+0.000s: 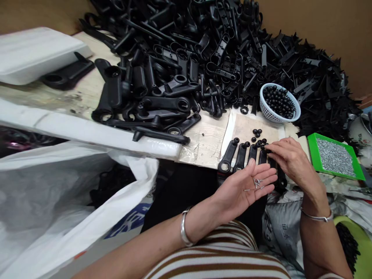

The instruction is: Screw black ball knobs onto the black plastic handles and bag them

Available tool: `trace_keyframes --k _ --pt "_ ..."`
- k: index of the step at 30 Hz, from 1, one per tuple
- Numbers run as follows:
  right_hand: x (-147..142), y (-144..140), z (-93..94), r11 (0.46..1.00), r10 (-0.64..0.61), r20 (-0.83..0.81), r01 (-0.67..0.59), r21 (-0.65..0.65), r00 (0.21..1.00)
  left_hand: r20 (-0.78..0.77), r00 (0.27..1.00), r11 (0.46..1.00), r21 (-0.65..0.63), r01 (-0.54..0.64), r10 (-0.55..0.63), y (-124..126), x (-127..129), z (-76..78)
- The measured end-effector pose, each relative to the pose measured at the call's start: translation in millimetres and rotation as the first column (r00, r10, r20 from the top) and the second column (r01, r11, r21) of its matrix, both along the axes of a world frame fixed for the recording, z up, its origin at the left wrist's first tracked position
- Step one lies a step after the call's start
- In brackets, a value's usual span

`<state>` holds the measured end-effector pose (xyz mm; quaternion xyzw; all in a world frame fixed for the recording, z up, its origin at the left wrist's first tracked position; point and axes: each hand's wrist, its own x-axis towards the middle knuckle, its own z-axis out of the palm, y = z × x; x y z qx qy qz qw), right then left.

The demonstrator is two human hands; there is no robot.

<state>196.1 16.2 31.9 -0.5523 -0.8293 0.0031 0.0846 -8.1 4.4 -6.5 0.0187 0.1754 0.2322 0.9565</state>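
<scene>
Left hand (240,190): palm up, your fingers extended, a few small metal fasteners (257,183) lying on it
Right hand (290,157): your fingertips at the row's knob ends; can't see if they're gripping
Black cranks (230,154): lined up at table edge, ring ends toward you
Black balls (255,131): some loose just beyond the row
Blue basket (271,115): full of similar balls
Green tray (313,153): right of your right hand, holding metal pieces

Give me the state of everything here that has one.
Left hand: open, palm up
Fasteners: loose on that palm
Front levers: lined up in a row
Right hand: at the levers, grip unclear
Basket: filled with black balls
Green tray: spread with metal bits
White bag: mouth open
</scene>
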Motion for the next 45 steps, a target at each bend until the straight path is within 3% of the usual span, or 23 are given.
trace_keyframes --k 6,19,28,34,41,45 --pt "-2.7 2.9 -4.1 0.998 0.056 -0.096 -0.055 0.018 0.994 -0.002 1.0 1.0 -0.019 0.004 -0.004 1.1 -1.2 -0.4" --pt "3.2 0.8 -18.0 0.994 0.075 -0.149 -0.062 0.088 0.986 -0.045 0.999 0.999 -0.054 -0.002 0.0 3.6 -0.7 9.2" --pt "-4.7 -28.6 9.4 0.971 0.013 -0.183 0.032 0.238 0.983 -0.004 0.994 0.991 -0.075 -0.107 0.107 9.1 -5.4 11.1" --pt "-37.8 -48.4 14.9 0.997 0.062 -0.306 -0.045 0.061 0.95 0.048 0.982 0.979 -0.106 -0.175 0.181 10.2 -6.7 10.3" --pt "-58.9 -53.9 8.2 0.992 0.002 -0.204 0.024 0.121 0.979 0.096 0.97 0.969 -0.133 -0.208 0.221 10.9 -10.1 11.6" --pt "-65.3 -57.1 9.6 0.997 -0.033 -0.132 0.041 0.062 0.991 0.092 0.971 0.969 -0.139 -0.206 0.219 9.3 -10.6 11.0"
